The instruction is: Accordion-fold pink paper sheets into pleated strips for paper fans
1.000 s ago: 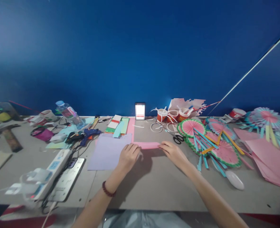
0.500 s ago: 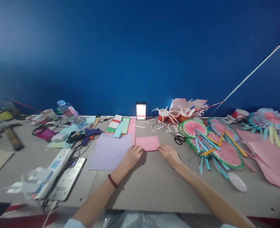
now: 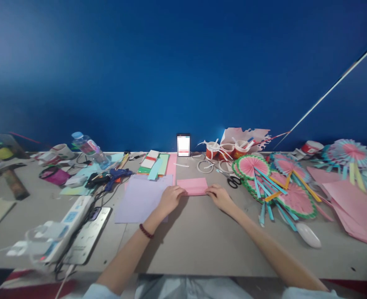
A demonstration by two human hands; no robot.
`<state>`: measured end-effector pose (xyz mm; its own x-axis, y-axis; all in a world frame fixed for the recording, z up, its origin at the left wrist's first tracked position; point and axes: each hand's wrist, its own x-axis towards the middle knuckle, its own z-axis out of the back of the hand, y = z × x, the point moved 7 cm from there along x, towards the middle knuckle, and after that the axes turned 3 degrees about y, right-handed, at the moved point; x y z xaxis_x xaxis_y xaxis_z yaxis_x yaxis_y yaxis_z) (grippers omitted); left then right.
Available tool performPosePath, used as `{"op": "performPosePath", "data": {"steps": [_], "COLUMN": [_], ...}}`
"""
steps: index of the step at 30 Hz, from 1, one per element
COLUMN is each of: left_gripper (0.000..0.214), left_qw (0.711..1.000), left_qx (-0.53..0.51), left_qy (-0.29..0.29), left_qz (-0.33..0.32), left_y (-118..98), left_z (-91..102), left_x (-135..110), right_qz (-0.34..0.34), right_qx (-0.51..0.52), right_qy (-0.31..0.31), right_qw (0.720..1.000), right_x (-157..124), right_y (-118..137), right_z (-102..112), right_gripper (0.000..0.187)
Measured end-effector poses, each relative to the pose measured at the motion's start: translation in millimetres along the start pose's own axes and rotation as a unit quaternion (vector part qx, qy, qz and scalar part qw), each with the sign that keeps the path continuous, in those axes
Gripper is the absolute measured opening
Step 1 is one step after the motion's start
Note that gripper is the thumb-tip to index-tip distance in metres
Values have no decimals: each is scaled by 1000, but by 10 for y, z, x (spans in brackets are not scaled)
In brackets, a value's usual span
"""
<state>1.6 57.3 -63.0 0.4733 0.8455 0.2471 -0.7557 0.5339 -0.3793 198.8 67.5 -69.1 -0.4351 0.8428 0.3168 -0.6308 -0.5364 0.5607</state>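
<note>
Pink paper (image 3: 192, 183), near edge newly raised: apparently a fold forming.
Left hand (image 3: 170, 199) and right hand (image 3: 221, 198) pinch its near corners.

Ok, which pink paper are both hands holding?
The small pink piece between the left hand and right hand; the larger pink sheets on the right lie untouched, out of the fingers' grasp.

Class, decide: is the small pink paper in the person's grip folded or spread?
Partly folded: a crease runs across the pink paper near the edge closest to the person, while the part beyond looks flat.
</note>
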Motion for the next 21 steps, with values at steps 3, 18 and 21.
{"op": "performPosePath", "data": {"steps": [3,18,21], "left_gripper": [19,14,16], "left_qw": [999,996,993], "left_qx": [-33,58,91], "left_qy": [-7,-45,-46], "left_qz": [18,-53,-67], "left_y": [39,-9,-51], "left_z": [30,-45,-47], "left_x": [29,-42,-37], "right_qz": [-20,-11,7], "right_qx": [18,26,2], "right_qy": [1,19,18], "right_qw": [1000,999,1000], "right_x": [59,52,35], "right_y": [-69,-106,-100], "right_z": [-13,-18,-40], "right_gripper": [21,13,14]}}
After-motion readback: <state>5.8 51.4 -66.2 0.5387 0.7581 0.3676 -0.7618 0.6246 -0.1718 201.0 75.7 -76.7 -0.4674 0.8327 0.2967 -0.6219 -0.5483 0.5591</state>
